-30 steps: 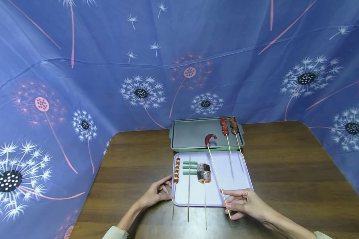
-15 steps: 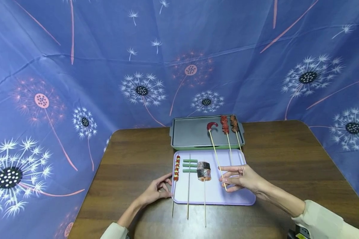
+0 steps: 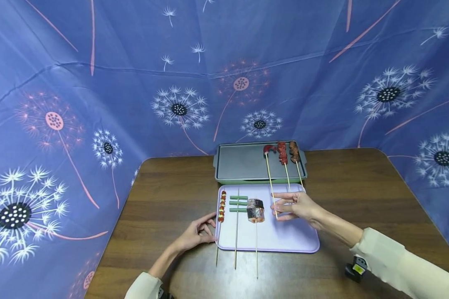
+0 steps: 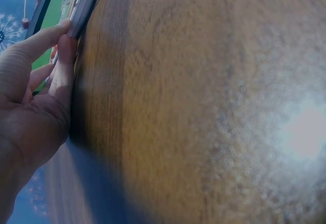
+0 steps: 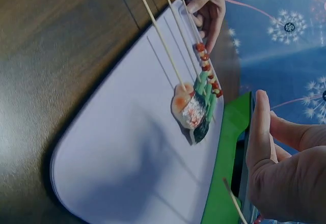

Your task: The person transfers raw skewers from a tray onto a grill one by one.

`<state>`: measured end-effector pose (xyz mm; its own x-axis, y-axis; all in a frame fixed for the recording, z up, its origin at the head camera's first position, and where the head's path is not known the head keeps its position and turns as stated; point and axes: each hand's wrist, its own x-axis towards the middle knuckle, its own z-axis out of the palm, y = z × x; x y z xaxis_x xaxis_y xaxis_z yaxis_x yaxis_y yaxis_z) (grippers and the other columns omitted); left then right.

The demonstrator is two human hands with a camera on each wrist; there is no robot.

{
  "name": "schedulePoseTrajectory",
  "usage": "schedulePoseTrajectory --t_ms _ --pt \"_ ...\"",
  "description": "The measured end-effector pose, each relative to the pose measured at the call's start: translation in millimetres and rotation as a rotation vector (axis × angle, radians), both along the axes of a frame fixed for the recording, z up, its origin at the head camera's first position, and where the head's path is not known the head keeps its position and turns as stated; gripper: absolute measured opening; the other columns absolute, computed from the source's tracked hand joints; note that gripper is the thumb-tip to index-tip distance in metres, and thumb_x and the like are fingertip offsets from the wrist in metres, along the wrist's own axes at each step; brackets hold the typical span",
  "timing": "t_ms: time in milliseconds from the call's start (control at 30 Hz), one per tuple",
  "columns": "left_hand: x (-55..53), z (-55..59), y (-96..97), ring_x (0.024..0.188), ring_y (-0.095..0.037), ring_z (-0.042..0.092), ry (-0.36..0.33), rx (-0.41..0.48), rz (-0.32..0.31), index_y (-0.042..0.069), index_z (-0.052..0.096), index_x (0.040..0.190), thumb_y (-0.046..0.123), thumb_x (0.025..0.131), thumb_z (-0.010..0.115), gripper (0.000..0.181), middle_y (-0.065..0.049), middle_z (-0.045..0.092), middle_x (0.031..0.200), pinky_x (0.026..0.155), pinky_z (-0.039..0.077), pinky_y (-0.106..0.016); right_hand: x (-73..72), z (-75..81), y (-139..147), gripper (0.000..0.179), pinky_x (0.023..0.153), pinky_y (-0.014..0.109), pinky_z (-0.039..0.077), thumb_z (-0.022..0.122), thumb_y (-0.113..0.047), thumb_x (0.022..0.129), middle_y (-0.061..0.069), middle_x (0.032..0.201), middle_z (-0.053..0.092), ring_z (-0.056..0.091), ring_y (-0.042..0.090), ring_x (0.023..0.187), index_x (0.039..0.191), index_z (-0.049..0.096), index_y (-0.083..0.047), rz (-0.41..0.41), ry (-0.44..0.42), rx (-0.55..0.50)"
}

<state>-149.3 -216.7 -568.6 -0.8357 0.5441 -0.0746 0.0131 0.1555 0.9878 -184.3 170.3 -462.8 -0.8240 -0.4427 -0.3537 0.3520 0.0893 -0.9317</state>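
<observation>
The right hand (image 3: 301, 206) pinches the lower end of a pale wooden skewer with a curled dark red piece (image 3: 270, 178), which reaches forward from the fingertips over a dark grey rectangular grill with a green base (image 3: 241, 164); whether it touches the surface is hard to tell. The left hand (image 3: 195, 234) grips the left rim of a pale lilac rectangular tray (image 3: 284, 237).

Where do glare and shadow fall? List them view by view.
Left wrist view: white glare washes out the wooden table toward the right edge, and a dark shadow falls below the left hand; right wrist view: a broad shadow and thin streaks darken the lilac tray; head view: pale sheen on the table's near side.
</observation>
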Motion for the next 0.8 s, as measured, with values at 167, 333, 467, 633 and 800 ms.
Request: schedulePoseTrajectory --t_ms 167,333,467,633,800 --pt "-0.9 0.7 -0.3 0.081 0.001 0.063 0.012 0.001 -0.004 -0.014 0.032 0.152 -0.007 0.085 0.075 0.081 -0.04 0.051 0.122 0.067 0.049 -0.011 -8.9 -4.4 0 0.062 0.084 0.038 0.062 0.062 0.004 0.097 0.008 0.104 0.076 0.075 0.014 0.094 0.149 0.032 0.019 -0.001 0.018 0.011" --pt "-1.2 0.2 0.4 0.081 0.0 0.063 0.007 -0.006 -0.004 -0.012 0.033 0.153 -0.005 0.085 0.076 0.081 -0.039 0.052 0.123 0.069 0.05 -0.011 -13.5 -7.0 1 0.062 0.083 0.037 0.063 0.061 0.006 0.097 0.006 0.102 0.076 0.075 0.014 0.093 0.149 0.031 0.021 -0.007 0.021 0.017" --pt "-1.6 0.2 0.2 0.081 0.0 0.063 -0.002 -0.006 0.0 -0.012 0.033 0.153 -0.006 0.084 0.076 0.081 -0.04 0.052 0.123 0.07 0.051 -0.012 -16.0 -8.1 -1 0.062 0.082 0.036 0.063 0.061 0.006 0.097 0.013 0.104 0.076 0.075 0.014 0.093 0.148 0.03 0.022 -0.006 0.034 0.018" --pt "-2.4 -0.4 -0.3 0.081 0.0 0.063 -0.009 -0.009 0.007 -0.011 0.033 0.153 -0.005 0.085 0.076 0.081 -0.038 0.052 0.124 0.07 0.051 -0.013 -18.8 -10.4 -5 0.063 0.078 0.035 0.063 0.063 0.006 0.095 0.022 0.104 0.075 0.076 0.017 0.087 0.149 0.031 0.02 -0.026 0.082 0.071" --pt "-2.6 -0.7 -0.8 0.081 0.0 0.063 -0.015 -0.015 0.014 -0.01 0.034 0.153 -0.005 0.084 0.076 0.081 -0.037 0.053 0.123 0.069 0.051 -0.012 -20.9 -13.2 -9 0.065 0.075 0.035 0.063 0.064 0.007 0.094 0.03 0.104 0.072 0.076 0.02 0.083 0.148 0.032 0.021 -0.01 0.166 0.131"
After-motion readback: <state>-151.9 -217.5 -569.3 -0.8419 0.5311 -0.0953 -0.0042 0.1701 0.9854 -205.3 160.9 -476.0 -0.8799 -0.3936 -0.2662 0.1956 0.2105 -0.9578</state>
